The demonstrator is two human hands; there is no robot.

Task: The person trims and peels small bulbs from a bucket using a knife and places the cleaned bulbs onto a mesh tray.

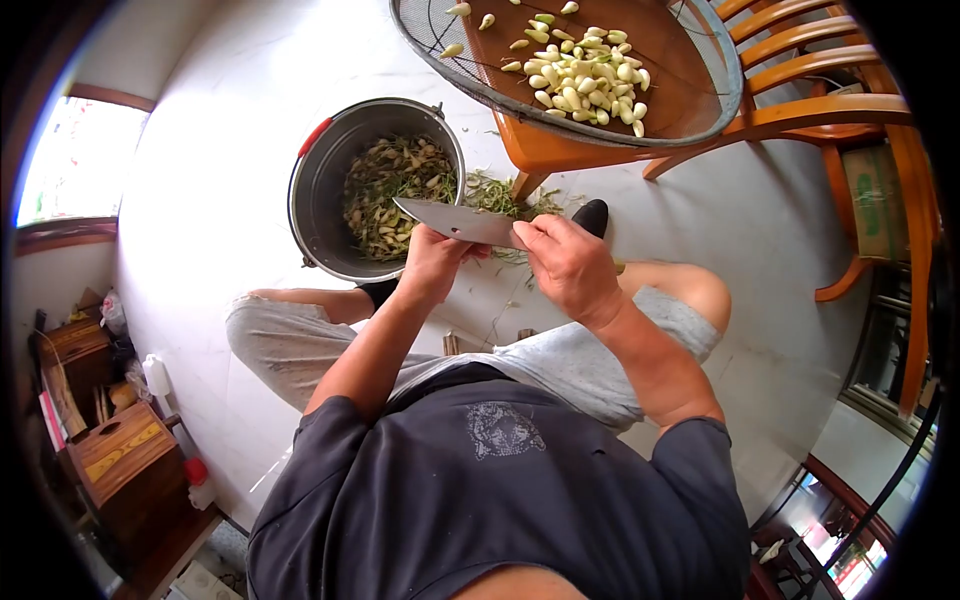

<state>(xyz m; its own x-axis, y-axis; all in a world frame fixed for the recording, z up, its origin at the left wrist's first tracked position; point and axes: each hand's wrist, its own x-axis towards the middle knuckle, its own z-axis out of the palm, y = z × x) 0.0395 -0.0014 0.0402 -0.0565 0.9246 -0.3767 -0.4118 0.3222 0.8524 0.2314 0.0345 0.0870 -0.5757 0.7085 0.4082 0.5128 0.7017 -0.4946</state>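
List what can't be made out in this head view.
Head view:
Whatever the left hand may hold: hidden behind the knife.
Knife handle: mostly covered by the right hand.
Mesh tray: far rim cut off by top edge.
Bucket: floor covered by contents.

The knife (490, 230) is gripped in the right hand (572, 265); the left hand (432, 264) is partly covered by its blade (440, 217). Bulbs (590, 82) are contained in the sieve (690, 90).

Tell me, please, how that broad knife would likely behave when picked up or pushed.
The knife is probably stiff: its metallic blade runs straight. That broad blade, reaching beyond the right hand, may make it front-heavy. Its flat side suggests sliding, not rolling, if laid down and pushed.
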